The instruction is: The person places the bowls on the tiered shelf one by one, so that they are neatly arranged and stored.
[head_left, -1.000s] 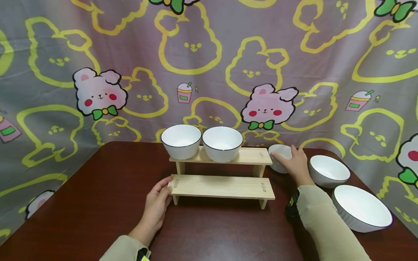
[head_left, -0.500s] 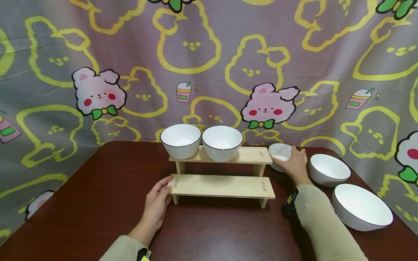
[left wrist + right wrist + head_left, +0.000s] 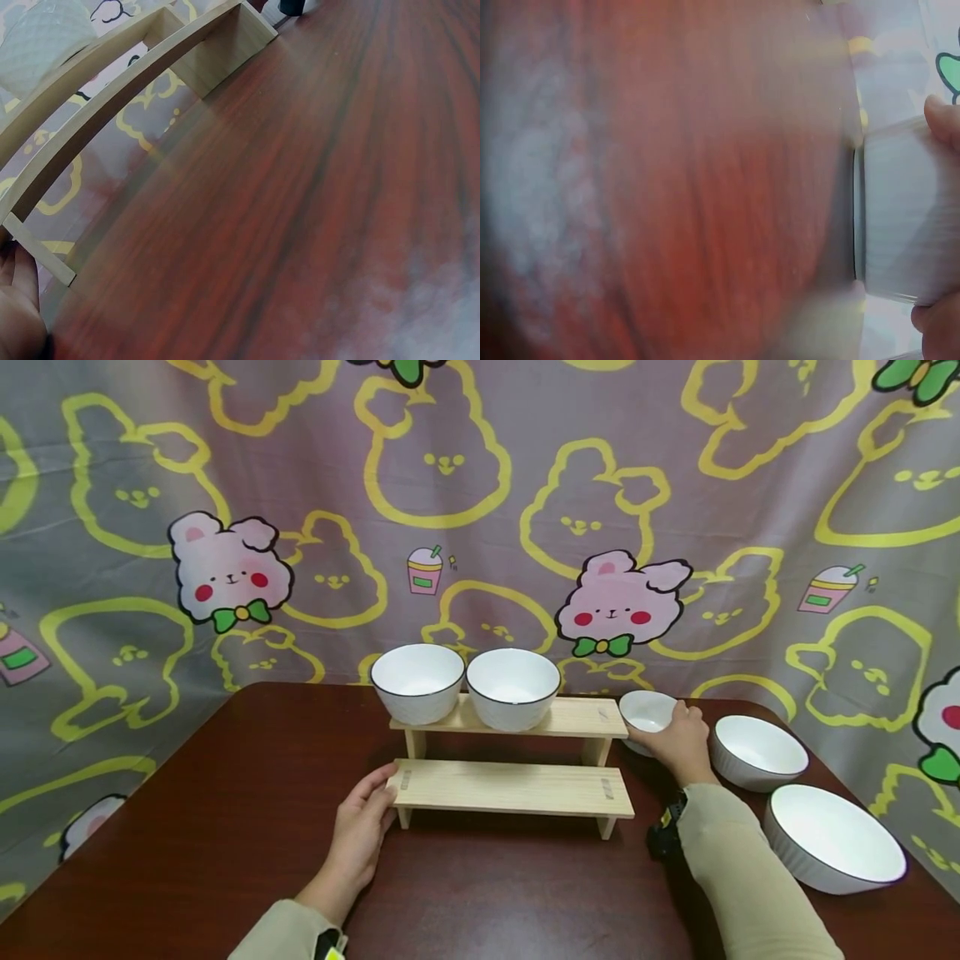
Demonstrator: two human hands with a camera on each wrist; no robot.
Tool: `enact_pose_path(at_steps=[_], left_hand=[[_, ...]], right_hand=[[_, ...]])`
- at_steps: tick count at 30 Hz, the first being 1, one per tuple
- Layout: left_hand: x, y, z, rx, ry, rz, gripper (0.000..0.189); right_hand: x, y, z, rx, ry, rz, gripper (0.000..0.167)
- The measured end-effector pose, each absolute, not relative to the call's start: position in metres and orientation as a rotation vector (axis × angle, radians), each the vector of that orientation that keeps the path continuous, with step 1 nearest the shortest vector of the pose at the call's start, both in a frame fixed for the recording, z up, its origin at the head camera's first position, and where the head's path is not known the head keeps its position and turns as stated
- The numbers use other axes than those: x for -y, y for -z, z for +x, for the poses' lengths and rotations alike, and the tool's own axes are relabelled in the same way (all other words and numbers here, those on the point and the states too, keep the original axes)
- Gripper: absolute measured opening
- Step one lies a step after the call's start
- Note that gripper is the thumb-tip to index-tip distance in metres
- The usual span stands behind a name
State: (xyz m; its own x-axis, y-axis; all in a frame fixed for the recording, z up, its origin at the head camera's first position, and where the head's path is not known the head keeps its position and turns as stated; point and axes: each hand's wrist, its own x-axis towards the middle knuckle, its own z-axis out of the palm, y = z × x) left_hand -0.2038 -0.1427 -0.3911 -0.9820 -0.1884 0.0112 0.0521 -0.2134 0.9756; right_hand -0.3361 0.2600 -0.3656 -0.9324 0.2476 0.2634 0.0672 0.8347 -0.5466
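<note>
My left hand (image 3: 360, 831) grips the left end of a two-tier wooden shelf (image 3: 510, 787) at its lower board, thumb over the edge. In the left wrist view part of that hand (image 3: 19, 300) shows beside the shelf's leg. Two white bowls with dark rims, a left one (image 3: 417, 683) and a right one (image 3: 513, 689), stand side by side on the upper board. Beyond the shelf's right end, my right hand (image 3: 678, 743) holds a smaller white bowl (image 3: 647, 713) by its sides. The right wrist view shows fingertips on opposite sides of this small bowl (image 3: 900, 214).
To the right of my right hand stand a medium ribbed white bowl (image 3: 757, 752) and a larger ribbed bowl (image 3: 832, 839), near the table's right edge. The dark red-brown table (image 3: 225, 810) ends at a patterned curtain (image 3: 465, 527) behind.
My right hand has come down from over the small bowl and its fingers have settled round the sides. My left hand stays on the shelf's end, and the other bowls have not moved.
</note>
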Motion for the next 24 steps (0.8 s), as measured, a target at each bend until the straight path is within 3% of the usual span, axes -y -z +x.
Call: enact_pose_path(at_steps=[24], left_hand=[[0.1450,0.3934,-0.2037,1.889,2.322,0.181,0.041]], right_hand=[[-0.2576,0.3599,-0.3295,2.601,-0.738,-0.126,0.095]])
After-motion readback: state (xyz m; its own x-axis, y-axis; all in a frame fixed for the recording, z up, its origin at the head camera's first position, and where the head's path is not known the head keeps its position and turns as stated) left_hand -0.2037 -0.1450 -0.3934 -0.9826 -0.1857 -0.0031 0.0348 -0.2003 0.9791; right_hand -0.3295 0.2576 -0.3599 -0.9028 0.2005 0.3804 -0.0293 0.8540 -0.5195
